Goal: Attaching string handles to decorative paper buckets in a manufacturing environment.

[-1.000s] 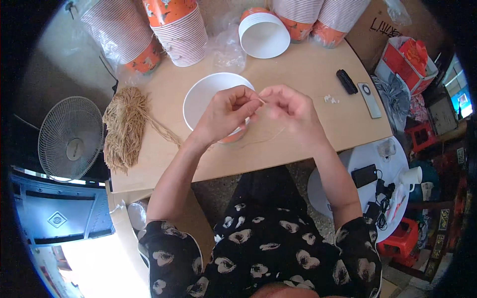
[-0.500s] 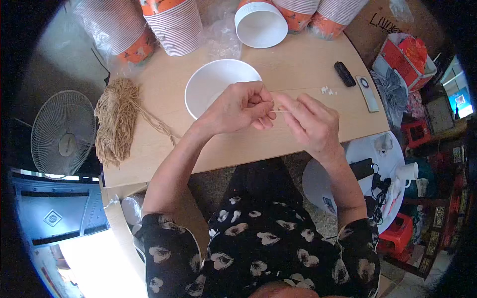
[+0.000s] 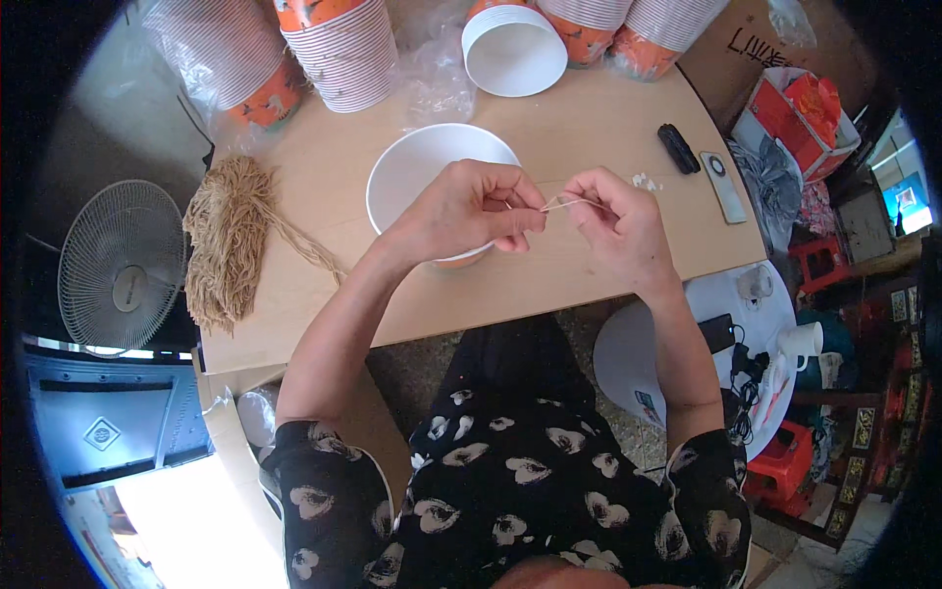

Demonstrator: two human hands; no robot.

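A pale wooden table (image 3: 599, 118) with a curved right edge fills the middle of the frame. A dull grey wall (image 3: 118, 108) rises at upper left, a round wire-caged fan (image 3: 123, 265) standing below it. At lower left is a blue metal panel (image 3: 118, 393) with a diamond emblem, and beneath it a white glare (image 3: 196, 520) washes out the view. Speckled floor (image 3: 422, 358) shows under the table. On the right sit a round white side table (image 3: 726, 290), red plastic stools (image 3: 780, 461) and dark wooden furniture (image 3: 854, 461) with ornamental panels; a bluish bright patch (image 3: 908, 201), window or screen, glows at far right.
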